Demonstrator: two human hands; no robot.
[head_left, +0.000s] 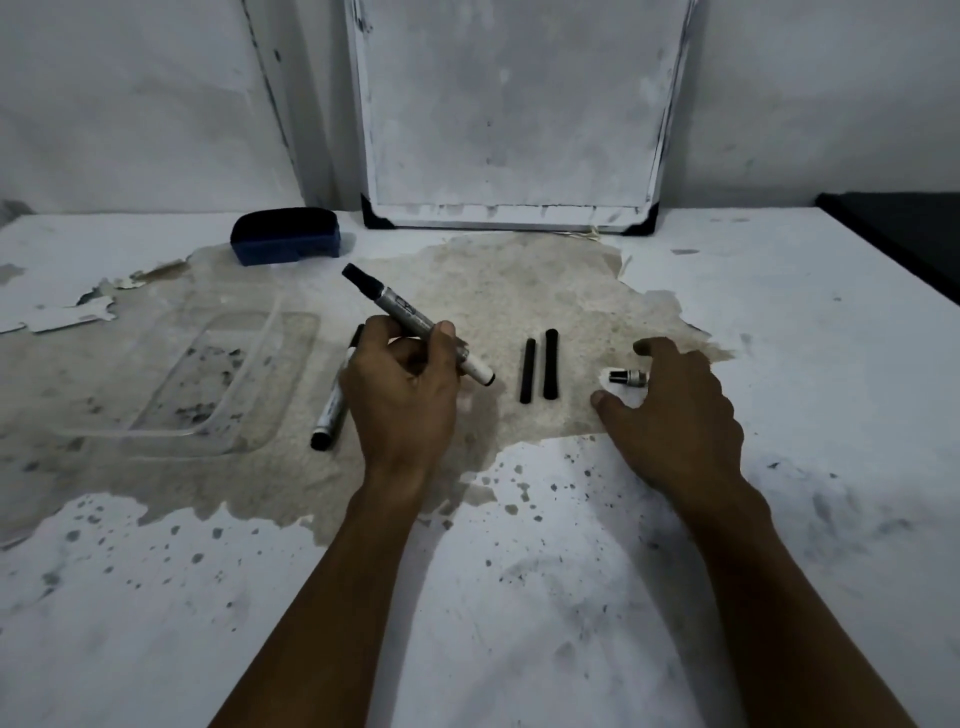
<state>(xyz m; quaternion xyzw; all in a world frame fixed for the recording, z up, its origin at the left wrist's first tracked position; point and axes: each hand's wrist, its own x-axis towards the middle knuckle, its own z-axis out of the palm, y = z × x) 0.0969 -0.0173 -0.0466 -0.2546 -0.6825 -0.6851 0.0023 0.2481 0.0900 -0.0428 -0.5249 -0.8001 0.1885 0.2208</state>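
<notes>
Your left hand (400, 395) is curled round the marker (415, 322), its lower end angled toward your right; hold it steady there; a second marker (332, 410) lies on the table just left of that hand. The two black sticks (528, 370) lie side by side between your hands, touching neither; the small end piece (629, 376) sits between thumb and forefinger of your right hand (680, 415), whose fingers are spread and empty, so lower gently and pinch it lightly.
</notes>
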